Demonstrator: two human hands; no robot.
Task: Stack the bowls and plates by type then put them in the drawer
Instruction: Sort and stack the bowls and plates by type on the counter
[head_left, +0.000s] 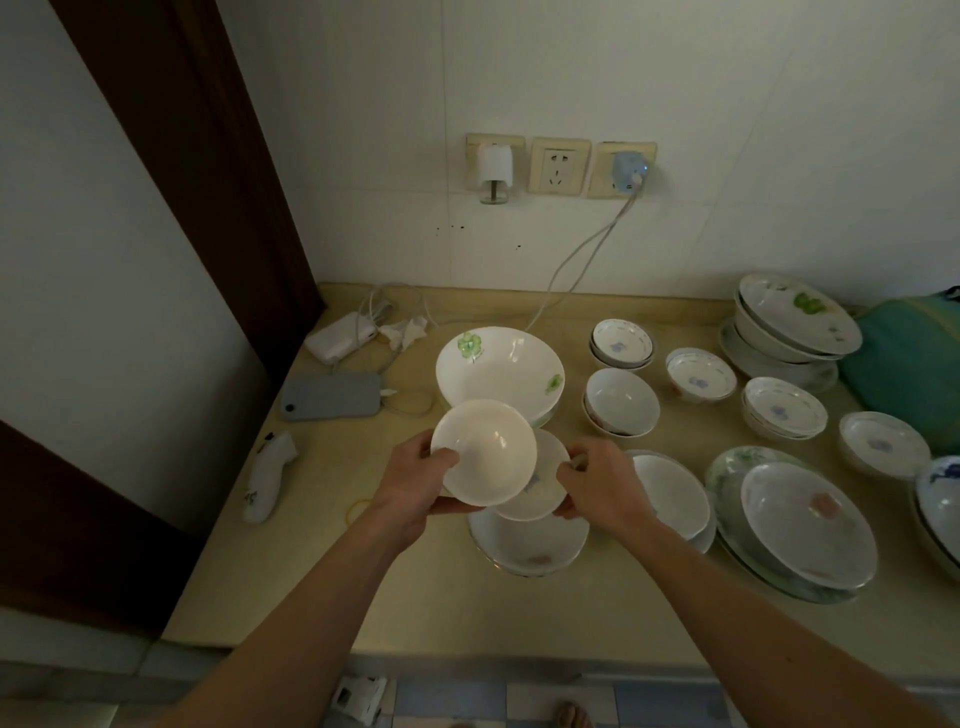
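Your left hand has its fingers closed on the rim of a plain white bowl, held above the worktop. Your right hand clasps a second small bowl at its 3 o'clock edge, tucked under the first. More bowls lie from 1 to 4 o'clock.

Home kitchen. Beige tabletop set into a corner of white tiled wall. Three wall sockets, two with chargers plugged in. Household crockery spread out: flower-printed bowls, stacked plates. Phone charging at left.
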